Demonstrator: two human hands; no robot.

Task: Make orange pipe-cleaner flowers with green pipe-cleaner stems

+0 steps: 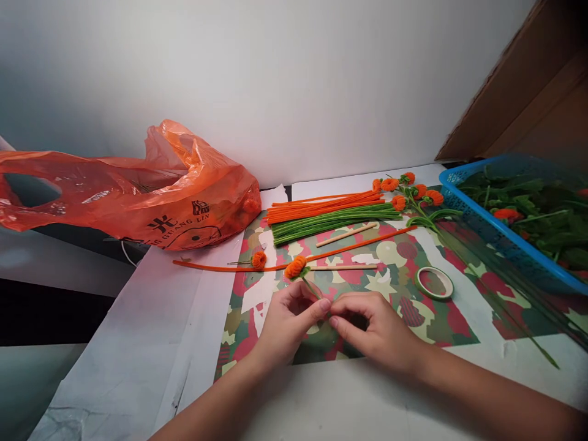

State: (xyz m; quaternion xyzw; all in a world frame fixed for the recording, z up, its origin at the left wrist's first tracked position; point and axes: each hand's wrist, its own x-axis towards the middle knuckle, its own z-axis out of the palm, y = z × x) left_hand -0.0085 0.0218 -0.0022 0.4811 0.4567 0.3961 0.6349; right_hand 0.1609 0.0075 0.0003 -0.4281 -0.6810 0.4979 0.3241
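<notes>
An orange pipe-cleaner flower [295, 267] with a thin green stem tilts up and left from my hands. My left hand [294, 315] pinches the stem between thumb and fingers. Close against it, my right hand [367, 318] has its thumb and fingertips together at the stem's lower end; what lies between them is too small to make out. A smaller orange flower [258, 260] with a thin wire lies beyond, on the left. One long orange pipe cleaner [220, 267] runs across the mat behind the held flower. Two wooden sticks [346, 234] lie near it.
Bundles of orange pipe cleaners [324, 209] and green pipe cleaners [335, 223] lie at the back. A roll of green tape [434, 283] is at right, below a finished flower spray [420, 196]. A blue basket [509, 233] of leaves stands right; an orange plastic bag [202, 196] sits left.
</notes>
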